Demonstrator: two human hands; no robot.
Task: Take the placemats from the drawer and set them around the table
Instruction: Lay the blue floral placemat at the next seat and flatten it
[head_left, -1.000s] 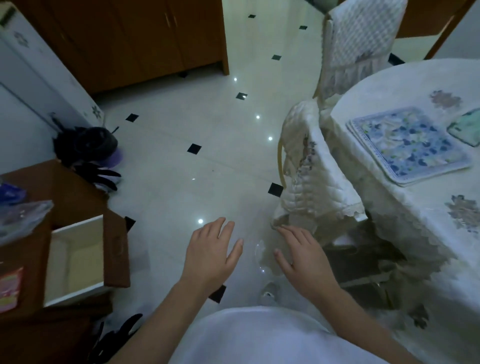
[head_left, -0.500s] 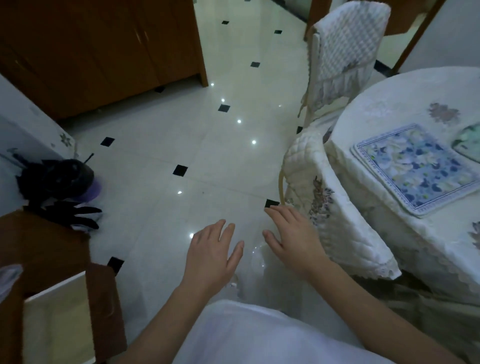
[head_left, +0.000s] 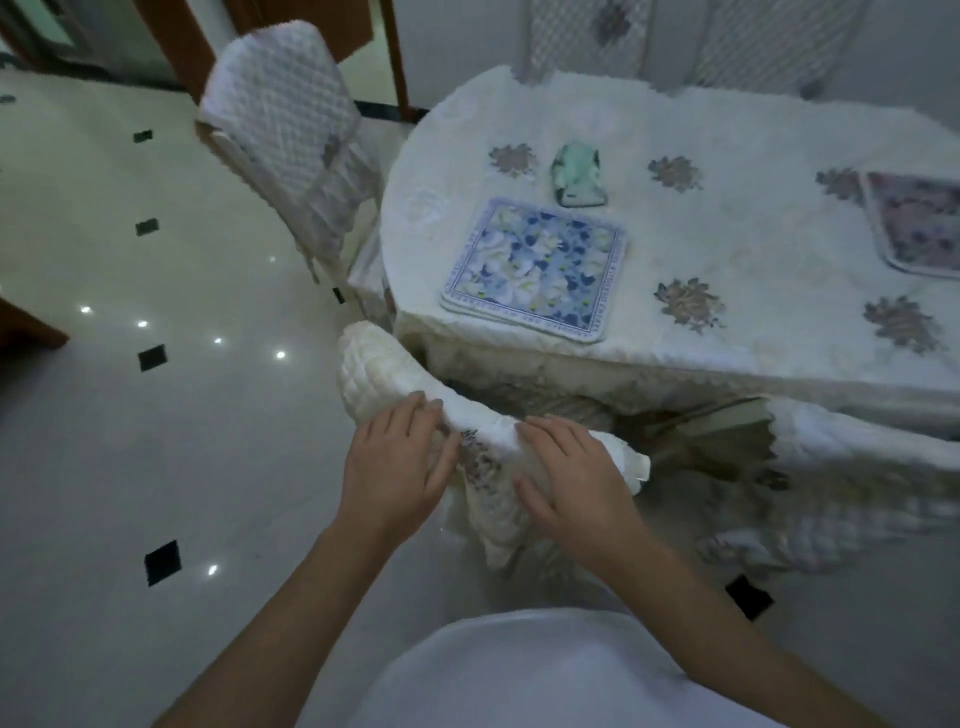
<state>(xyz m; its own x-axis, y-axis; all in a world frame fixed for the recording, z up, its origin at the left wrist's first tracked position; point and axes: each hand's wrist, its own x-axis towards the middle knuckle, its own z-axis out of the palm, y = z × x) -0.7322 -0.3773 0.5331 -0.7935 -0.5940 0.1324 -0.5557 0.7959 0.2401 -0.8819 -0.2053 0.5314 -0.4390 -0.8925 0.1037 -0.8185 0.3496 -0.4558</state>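
A blue floral placemat (head_left: 535, 270) lies on the white-clothed round table (head_left: 753, 291), near its front left edge; more mats seem stacked under it. A pinkish floral placemat (head_left: 917, 228) lies at the table's right, cut off by the frame. My left hand (head_left: 400, 467) and my right hand (head_left: 569, 467) rest side by side on the top of a quilted chair back (head_left: 374, 364) tucked at the table's near side. Their fingers lie fairly straight over the cover. Neither hand holds a mat. The drawer is out of view.
A green phone-like object (head_left: 576, 176) lies behind the blue mat. A second covered chair (head_left: 291, 140) stands at the table's left, others at the far side. Glossy tiled floor (head_left: 156, 441) spreads to the left. A wooden door frame stands behind.
My view swung right from the open drawer to the table. Both hands moved forward from mid-air and came down on the chair back.
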